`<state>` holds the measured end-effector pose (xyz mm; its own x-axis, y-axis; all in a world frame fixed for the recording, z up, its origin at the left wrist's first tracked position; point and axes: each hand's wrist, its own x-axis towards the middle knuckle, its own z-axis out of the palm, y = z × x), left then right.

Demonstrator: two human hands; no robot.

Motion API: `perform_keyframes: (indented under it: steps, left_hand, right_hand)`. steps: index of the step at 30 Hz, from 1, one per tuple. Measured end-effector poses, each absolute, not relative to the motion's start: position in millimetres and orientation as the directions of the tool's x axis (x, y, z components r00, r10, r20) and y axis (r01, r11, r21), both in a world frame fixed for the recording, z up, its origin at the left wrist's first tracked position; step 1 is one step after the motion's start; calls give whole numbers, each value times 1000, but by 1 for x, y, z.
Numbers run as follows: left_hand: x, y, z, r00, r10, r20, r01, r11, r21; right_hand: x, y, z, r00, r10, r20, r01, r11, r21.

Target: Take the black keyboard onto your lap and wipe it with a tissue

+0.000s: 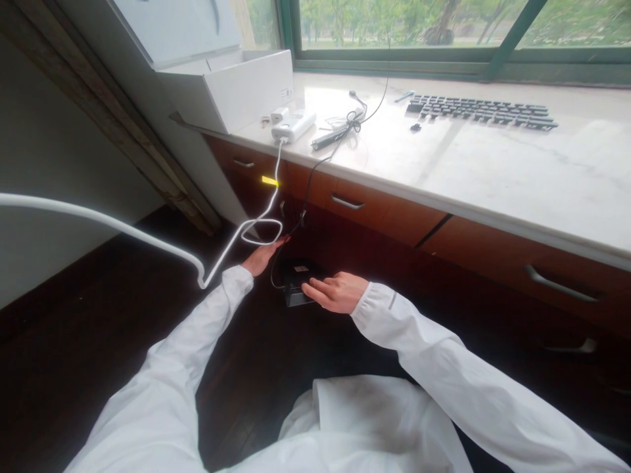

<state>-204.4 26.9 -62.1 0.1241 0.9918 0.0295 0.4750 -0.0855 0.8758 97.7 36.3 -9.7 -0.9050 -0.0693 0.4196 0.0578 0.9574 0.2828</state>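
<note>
My right hand has its fingers bent against the right side of a small black box-shaped device, which bears a pale label on top. Its exact kind is too dark to make out. A thin black cable drops from the counter, passes the fingertips of my left hand and curves to the device's left side. The left fingers are stretched out beside that cable; whether they touch it is unclear. Just above them hangs a loop of white cable with a yellow tag.
On the marble counter lie a white power strip with a plug, a tied black cable bundle, and a dark keyboard with a loose keycap. An open white box stands at the left. Drawers with metal handles front the counter.
</note>
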Motion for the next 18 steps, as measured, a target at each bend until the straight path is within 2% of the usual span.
perform_keyframes:
  steps: [4,6,13,18]
  left_hand:
    - [-196,22,-79,289,945,-154,479,-4,878]
    - [-193,21,-87,333,921,-201,488,14,873]
    - [-203,28,-86,145,985,-89,452,14,892]
    - [-187,14,-97,123,987,-104,396,48,917]
  right_hand:
    - [98,39,-9,-912,-85,400,42,953,299]
    - [99,39,-11,-922,-78,379,41,954,296]
    - [108,35,-21,-932,-43,360,61,960,273]
    - [113,40,-20,-944,-12,330,81,961,265]
